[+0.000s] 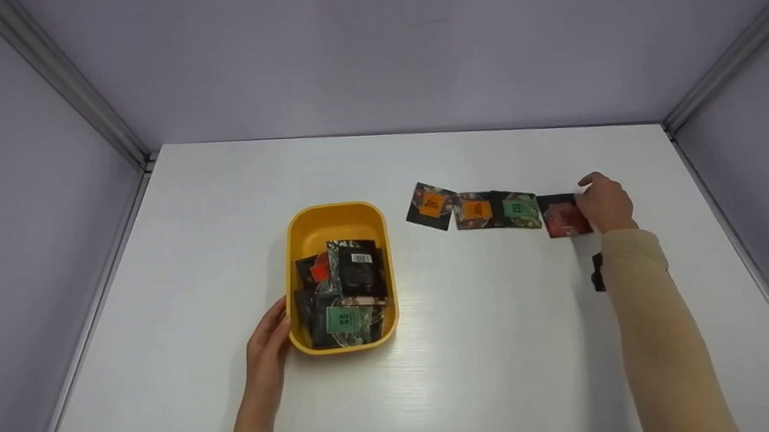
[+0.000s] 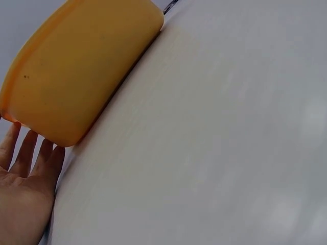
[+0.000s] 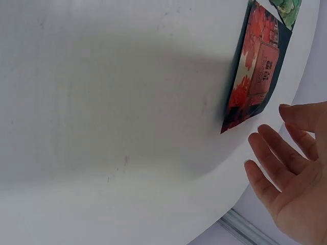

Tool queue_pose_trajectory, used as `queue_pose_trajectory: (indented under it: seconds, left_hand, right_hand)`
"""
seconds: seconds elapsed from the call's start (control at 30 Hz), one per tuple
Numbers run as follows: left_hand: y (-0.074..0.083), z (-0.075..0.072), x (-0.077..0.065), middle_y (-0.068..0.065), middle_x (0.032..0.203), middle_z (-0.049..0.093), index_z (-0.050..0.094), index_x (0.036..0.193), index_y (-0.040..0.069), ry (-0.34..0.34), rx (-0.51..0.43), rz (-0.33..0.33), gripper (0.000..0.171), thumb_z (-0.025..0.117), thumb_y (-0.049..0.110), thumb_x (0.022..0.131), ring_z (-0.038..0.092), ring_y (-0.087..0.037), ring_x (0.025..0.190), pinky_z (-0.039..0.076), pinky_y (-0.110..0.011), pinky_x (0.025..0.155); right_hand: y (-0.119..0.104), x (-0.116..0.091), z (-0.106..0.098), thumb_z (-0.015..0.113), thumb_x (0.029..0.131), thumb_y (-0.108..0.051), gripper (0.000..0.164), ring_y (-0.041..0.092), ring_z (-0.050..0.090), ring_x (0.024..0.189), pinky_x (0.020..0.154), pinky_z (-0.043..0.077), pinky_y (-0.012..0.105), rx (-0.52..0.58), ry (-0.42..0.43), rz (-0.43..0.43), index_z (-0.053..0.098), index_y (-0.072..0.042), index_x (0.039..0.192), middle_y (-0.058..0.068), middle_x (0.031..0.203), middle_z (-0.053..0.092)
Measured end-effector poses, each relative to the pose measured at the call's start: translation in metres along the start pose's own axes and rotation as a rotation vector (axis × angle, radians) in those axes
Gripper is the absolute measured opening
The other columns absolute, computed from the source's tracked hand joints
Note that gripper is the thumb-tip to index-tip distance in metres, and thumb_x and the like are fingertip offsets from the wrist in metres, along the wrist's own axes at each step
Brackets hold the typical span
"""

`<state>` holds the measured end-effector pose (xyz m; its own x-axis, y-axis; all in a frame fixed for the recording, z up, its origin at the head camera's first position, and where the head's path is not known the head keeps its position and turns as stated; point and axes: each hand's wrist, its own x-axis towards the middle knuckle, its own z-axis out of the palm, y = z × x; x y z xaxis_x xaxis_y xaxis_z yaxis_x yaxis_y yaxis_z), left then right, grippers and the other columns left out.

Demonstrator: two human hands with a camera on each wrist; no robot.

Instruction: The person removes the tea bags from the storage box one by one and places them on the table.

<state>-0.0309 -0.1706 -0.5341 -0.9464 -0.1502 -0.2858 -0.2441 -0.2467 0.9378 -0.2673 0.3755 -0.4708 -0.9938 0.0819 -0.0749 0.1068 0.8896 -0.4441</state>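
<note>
In the head view, a yellow plastic bin (image 1: 335, 227) stands left of centre. My left hand (image 1: 269, 346) rests extended fingertips against its left side; the left wrist view shows these fingers (image 2: 25, 153) at the bin's outer wall. Inside lie loose flat sachets, among them a green-labelled sachet (image 1: 343, 319) and a black one with a barcode (image 1: 360, 274). At the right end of a row of sachets lies a red sachet (image 1: 564, 220). My right hand (image 1: 607, 204) is beside its right edge, fingers loosely bent and holding nothing; a gap shows in the right wrist view.
Left of the red sachet, the row has a green-labelled sachet (image 1: 521, 209), an orange-labelled one (image 1: 477, 210) and a tilted orange-labelled one (image 1: 431, 206). Another dark sachet (image 1: 598, 274) is partly hidden by my right forearm. Pale walls enclose the white table (image 1: 472, 344) at the back and sides.
</note>
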Motion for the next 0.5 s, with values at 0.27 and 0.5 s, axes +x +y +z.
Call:
queue_pose_trajectory:
  seconds: [0.27, 0.5]
  left_hand:
    - [0.003, -0.002, 0.000, 0.005, 0.153, 0.039, 0.043, 0.149, 0.015, 0.015, 0.018, -0.023, 0.054, 0.057, 0.035, 0.101, 0.036, -0.008, 0.138, 0.033, -0.024, 0.112]
    - [0.003, 0.000, 0.000, 0.004, 0.153, 0.040, 0.043, 0.149, 0.015, 0.019, 0.024, -0.033, 0.054, 0.057, 0.036, 0.101, 0.037, -0.009, 0.138, 0.033, -0.025, 0.112]
  right_hand:
    - [-0.020, 0.002, -0.010, 0.048, 0.098, -0.010, 0.034, 0.043, 0.063, 0.089, 0.072, 0.052, 0.054, -0.061, -0.016, -0.076, 0.057, 0.010, 0.124, 0.032, 0.110, 0.062]
    - [-0.050, 0.000, -0.022, 0.049, 0.100, -0.011, 0.032, 0.042, 0.063, 0.089, 0.073, 0.051, 0.055, -0.120, -0.061, -0.170, 0.058, 0.008, 0.123, 0.030, 0.112, 0.062]
